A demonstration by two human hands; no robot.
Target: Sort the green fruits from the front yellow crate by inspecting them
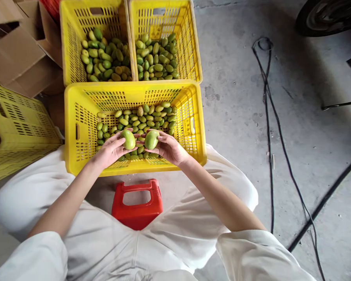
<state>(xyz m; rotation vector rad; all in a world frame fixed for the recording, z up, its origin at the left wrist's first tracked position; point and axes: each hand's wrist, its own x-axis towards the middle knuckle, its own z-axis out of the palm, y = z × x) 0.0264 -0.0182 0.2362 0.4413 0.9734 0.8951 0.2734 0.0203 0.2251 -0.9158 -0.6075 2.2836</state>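
My left hand is closed around a smooth, rounded green fruit that looks like a small mango. In my right hand is a second green fruit of the same kind, with a paler patch on top. The two hands are side by side, fingertips close together, above a yellow plastic crate. Beneath them, many green and yellowish fruits cover much of the crate's bottom; one among them is brown and spotted. My hands and the held fruits hide part of this layer.
Two more yellow crates with fruit stand behind. A red plastic stool is between my legs. At left are another yellow crate and cardboard boxes. Black cables lie on the concrete floor, and a wheel shows at upper right.
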